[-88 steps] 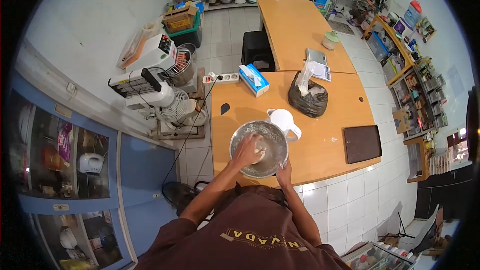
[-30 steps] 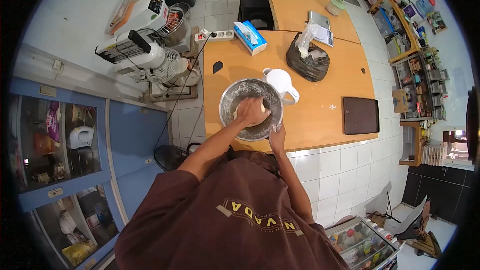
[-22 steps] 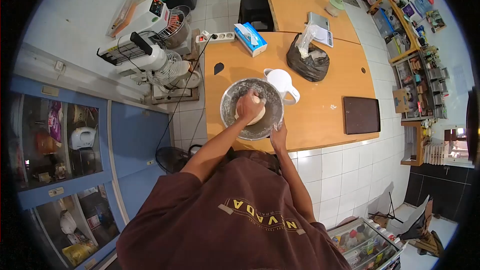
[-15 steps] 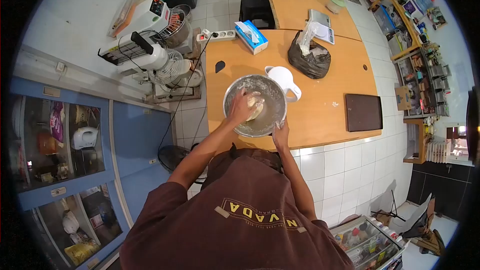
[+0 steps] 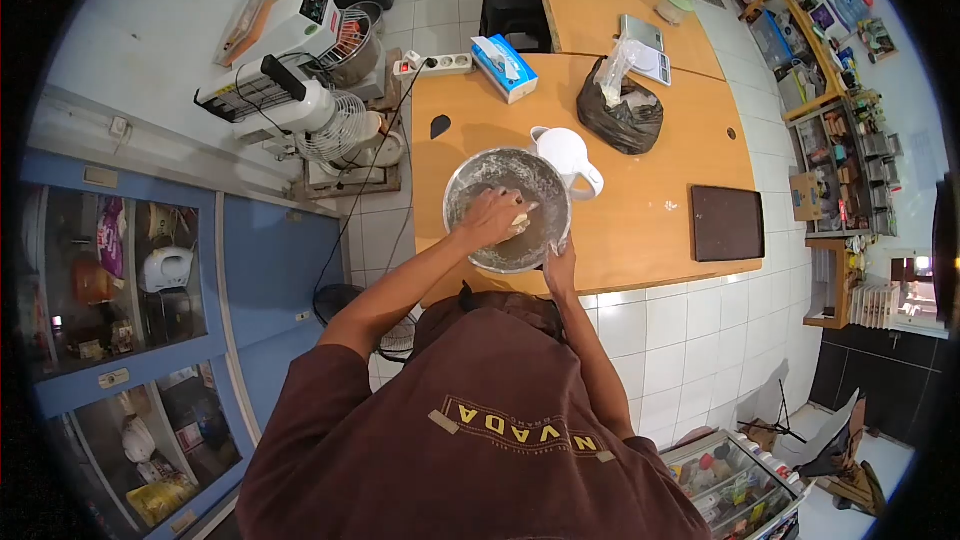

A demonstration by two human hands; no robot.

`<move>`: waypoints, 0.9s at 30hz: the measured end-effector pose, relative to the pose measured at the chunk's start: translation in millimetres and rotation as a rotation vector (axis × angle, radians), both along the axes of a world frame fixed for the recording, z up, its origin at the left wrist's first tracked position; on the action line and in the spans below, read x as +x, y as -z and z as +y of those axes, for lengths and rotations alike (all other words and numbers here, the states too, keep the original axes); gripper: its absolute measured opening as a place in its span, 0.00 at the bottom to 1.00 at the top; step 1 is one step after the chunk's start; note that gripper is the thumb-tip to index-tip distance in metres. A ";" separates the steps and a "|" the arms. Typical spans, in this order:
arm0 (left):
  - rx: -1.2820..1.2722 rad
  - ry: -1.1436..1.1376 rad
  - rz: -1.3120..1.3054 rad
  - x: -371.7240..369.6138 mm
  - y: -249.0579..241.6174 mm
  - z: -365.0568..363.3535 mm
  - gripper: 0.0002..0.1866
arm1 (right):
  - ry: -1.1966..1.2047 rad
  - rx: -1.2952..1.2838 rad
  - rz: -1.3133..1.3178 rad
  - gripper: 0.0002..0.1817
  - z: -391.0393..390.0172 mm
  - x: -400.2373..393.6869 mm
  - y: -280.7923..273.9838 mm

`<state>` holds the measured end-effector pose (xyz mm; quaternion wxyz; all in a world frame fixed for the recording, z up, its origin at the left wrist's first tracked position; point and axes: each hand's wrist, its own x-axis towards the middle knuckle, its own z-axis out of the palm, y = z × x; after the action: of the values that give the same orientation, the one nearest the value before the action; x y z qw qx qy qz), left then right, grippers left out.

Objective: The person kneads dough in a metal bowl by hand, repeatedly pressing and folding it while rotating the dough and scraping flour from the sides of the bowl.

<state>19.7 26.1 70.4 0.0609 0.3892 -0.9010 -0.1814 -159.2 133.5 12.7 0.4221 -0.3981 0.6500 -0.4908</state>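
A metal mixing bowl [image 5: 462, 180] with flour-smeared walls stands near the front edge of the wooden table. Inside it, my left hand [image 5: 488, 219] presses over a lump of pale dough [image 5: 520, 224], its fingers curled round it. Most of the dough is hidden under that hand. My right hand [image 5: 561, 268] grips the bowl's rim at the lower right, and flour whitens its fingers. Touching or very close to the bowl's right side is a white plastic jug [image 5: 564, 152] with a handle.
Behind on the table [image 5: 640, 210] are a black plastic bag [image 5: 625, 122], a blue box [image 5: 505, 68], a digital scale [image 5: 652, 64] and a power strip [image 5: 445, 64]. A dark baking tray [image 5: 727, 224] lies right. Mixers [image 5: 320, 120] stand left; a fan [image 5: 340, 312] is below.
My left hand has shifted slightly right and down over the dough, covering more of it. My right hand stays on the rim.
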 end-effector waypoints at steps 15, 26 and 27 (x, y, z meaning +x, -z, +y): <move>0.038 -0.541 0.097 -41.0 23.4 -8.3 0.25 | -0.060 -0.043 0.147 0.29 0.2 1.2 -17.8; 0.290 -0.068 0.253 23.7 6.9 -13.5 0.29 | -0.009 -0.092 0.036 0.30 9.1 3.9 -10.8; 0.286 -0.055 0.197 23.5 -13.7 -10.9 0.33 | 0.014 -0.071 0.076 0.29 9.9 4.9 -6.4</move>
<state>43.1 15.2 84.1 0.0977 0.3990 -0.8446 -0.3434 -154.3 143.4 19.1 0.3793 -0.4266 0.6504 -0.5011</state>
